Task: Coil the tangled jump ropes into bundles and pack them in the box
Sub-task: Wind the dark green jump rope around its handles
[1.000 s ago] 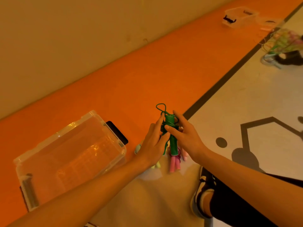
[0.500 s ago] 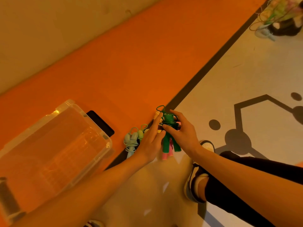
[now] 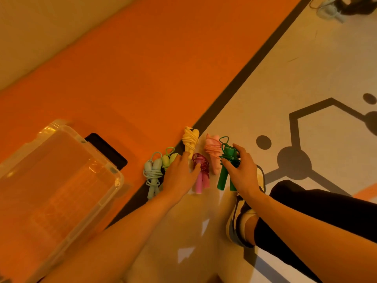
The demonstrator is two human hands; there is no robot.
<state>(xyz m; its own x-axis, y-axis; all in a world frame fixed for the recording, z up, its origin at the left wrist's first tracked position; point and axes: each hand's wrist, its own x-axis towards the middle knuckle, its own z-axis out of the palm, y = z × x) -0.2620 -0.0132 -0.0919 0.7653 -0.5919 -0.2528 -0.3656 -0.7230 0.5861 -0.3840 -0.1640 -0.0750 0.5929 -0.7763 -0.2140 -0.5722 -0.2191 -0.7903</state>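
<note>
1. The right hand (image 3: 242,174) clamps its curled fingers and thumb round the green bundle (image 3: 225,168). This is a coiled jump rope whose two handles point toward 6 o'clock, with a small loop of cord standing out at 12 o'clock.
2. The left hand (image 3: 179,177) lies spread with fairly straight fingers and grips nothing. Its thumb touches the dark-red cord of the magenta bundle (image 3: 201,180), which sits at the hand's 3 o'clock.
3. The yellow bundle (image 3: 190,139) lies at 1 o'clock of the left hand, its lower end by a fingertip.
4. The peach bundle (image 3: 213,154) sits between the yellow bundle and the green bundle, just beside the green one.
5. The lime bundle (image 3: 168,159) and the pale blue bundle (image 3: 153,174) lie at 9 to 10 o'clock of the left hand, and the lime one is partly covered by it.
6. The bundles rest in a row on the floor (image 3: 142,78), along its black stripe.
7. The clear box (image 3: 120,180) stands at 8 o'clock of the view, near the pale blue bundle, with a black flat object (image 3: 106,152) against its 1 o'clock side.
8. A shoe (image 3: 238,219) shows at 6 o'clock of the right hand.
9. A tangle of ropes (image 3: 328,9) lies far off at 1 o'clock of the view.
</note>
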